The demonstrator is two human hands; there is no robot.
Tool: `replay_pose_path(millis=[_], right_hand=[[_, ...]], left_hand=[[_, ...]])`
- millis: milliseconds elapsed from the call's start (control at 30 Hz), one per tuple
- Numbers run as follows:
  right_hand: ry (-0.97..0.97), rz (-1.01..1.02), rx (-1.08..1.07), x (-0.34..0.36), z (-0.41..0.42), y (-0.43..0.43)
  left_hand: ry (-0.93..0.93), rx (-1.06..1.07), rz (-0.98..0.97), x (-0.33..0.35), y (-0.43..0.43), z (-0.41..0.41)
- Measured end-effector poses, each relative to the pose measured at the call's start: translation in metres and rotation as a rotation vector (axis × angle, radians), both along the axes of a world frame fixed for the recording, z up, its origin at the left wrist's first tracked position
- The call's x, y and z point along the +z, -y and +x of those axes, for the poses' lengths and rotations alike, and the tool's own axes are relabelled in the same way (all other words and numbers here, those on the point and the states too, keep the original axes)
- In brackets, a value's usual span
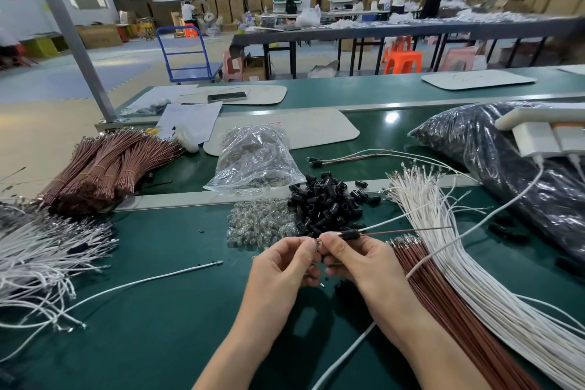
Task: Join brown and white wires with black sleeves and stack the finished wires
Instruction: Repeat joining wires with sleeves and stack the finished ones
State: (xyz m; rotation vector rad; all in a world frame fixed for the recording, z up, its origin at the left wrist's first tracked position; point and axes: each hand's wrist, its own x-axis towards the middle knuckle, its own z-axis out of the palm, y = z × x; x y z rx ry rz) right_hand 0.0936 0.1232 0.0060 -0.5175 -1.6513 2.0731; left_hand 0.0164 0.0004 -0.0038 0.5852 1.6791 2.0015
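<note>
My left hand [285, 263] and my right hand [354, 258] meet above the green table [164, 310]. My right hand pinches a black sleeve [349, 235] with a brown wire [411, 230] and a white wire [392, 221] running out of it to the right. My left hand pinches a small metal terminal [317, 243] at the sleeve's left end. Loose black sleeves [326, 203] are piled just beyond my hands. Brown wires [443, 304] and white wires [459, 263] lie fanned out on the right.
Small clear bulbs [262, 225] lie left of the sleeves, below a clear bag [253, 158]. Bundled brown wires [104, 165] and loose white wires [41, 250] fill the left. A large black bag [493, 149] sits at right. Two joined wires [345, 159] lie behind the pile.
</note>
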Motion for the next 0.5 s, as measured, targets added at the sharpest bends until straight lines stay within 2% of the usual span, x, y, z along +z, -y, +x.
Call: replay_pose_path(millis=[500], right_hand=[[0.061, 0.075, 0.009, -0.0047, -0.0015, -0.0018]], left_hand=[[-0.01, 0.01, -0.036, -0.0009, -0.0007, -0.0003]])
